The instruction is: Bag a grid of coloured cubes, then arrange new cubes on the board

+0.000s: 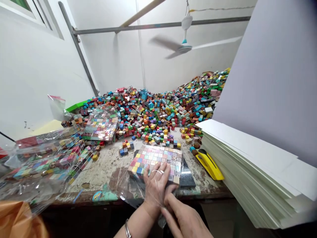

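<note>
A flat rectangular layer of small colourful blocks [153, 153] lies inside a clear plastic bag [125, 183] near the table's front edge. Under it a dark board [187, 177] sticks out on the right. My left hand [156, 186] rests flat on the bagged blocks, fingers stretched forward and thumb out to the right. Just below that thumb, my right hand [185, 216] is closed, pinching the gathered plastic at the near end of the bag. Its fingertips are partly hidden by the plastic and my left hand.
A large heap of loose blocks [153, 112] covers the back of the worn table [96, 177]. Bagged blocks [101, 127] lie left, with more plastic-wrapped ones nearer. On the right are a yellow cutter [210, 165] and a tall stack of white sheets [247, 158]. Orange plastic [19, 219] fills the lower left.
</note>
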Motion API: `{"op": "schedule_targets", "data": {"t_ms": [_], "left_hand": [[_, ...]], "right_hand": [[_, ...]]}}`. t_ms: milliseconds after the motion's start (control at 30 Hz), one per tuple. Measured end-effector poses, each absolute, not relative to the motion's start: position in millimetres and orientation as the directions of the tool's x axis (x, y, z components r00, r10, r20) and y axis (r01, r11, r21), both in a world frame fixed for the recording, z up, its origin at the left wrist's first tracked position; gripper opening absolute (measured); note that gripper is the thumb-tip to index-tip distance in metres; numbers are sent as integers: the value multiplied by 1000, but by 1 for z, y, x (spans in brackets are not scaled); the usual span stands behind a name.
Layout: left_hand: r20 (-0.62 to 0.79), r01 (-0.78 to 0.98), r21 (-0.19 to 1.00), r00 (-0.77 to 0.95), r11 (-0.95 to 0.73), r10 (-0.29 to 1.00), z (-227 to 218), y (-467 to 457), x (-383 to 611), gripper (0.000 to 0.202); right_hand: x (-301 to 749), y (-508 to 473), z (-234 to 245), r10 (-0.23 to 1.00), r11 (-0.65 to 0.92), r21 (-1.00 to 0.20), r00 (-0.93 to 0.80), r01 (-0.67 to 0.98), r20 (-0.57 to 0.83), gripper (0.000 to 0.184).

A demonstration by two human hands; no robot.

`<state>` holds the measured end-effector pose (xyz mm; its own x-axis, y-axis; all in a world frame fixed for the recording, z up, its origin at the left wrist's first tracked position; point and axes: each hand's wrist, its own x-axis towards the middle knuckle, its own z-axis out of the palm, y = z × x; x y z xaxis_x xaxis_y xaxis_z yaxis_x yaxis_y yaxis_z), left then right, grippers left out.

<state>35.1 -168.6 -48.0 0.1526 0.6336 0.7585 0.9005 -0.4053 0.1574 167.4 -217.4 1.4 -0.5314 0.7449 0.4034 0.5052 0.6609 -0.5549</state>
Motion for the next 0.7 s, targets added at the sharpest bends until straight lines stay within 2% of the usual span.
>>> {"op": "schedule_targets", "data": {"t_ms": [67, 167, 233, 300, 333, 400, 500, 633, 700], "left_hand": [[764, 886, 133, 194, -444, 615, -45, -174, 29, 44], [766, 890, 125, 194, -439, 612, -45, -186, 21, 41], [757, 900, 131, 180, -416, 628, -47, -196, 18, 43], [741, 895, 129, 200, -427, 641, -51, -207, 14, 44], [731, 885, 131, 218, -446, 647, -53, -213, 11, 44], [712, 857, 144, 257, -494, 654, -58, -226, 2, 44], [674, 822, 209, 272, -530, 687, -63, -242, -12, 43], [638, 742, 386, 214, -548, 740, -61, -255, -21, 38], [619, 675, 489, 178, -552, 765, -57, -256, -19, 34]], "right_hand": [[175, -212, 24, 747, 650, -564, -565, 509, 350, 15], [181, -191, 53, 748, 654, -461, -423, 600, 512, 37], [178, -173, 51, 726, 633, -350, -373, 691, 578, 48], [168, -156, 32, 696, 643, -200, -456, 739, 555, 51], [163, -149, 18, 678, 677, -124, -550, 725, 488, 50], [156, -140, -5, 685, 696, -44, -645, 716, 338, 49], [153, -133, -9, 708, 693, -73, -658, 717, 255, 52], [150, -121, 22, 744, 648, -206, -551, 733, 379, 66], [147, -113, 28, 764, 631, -250, -530, 735, 368, 70]]}}
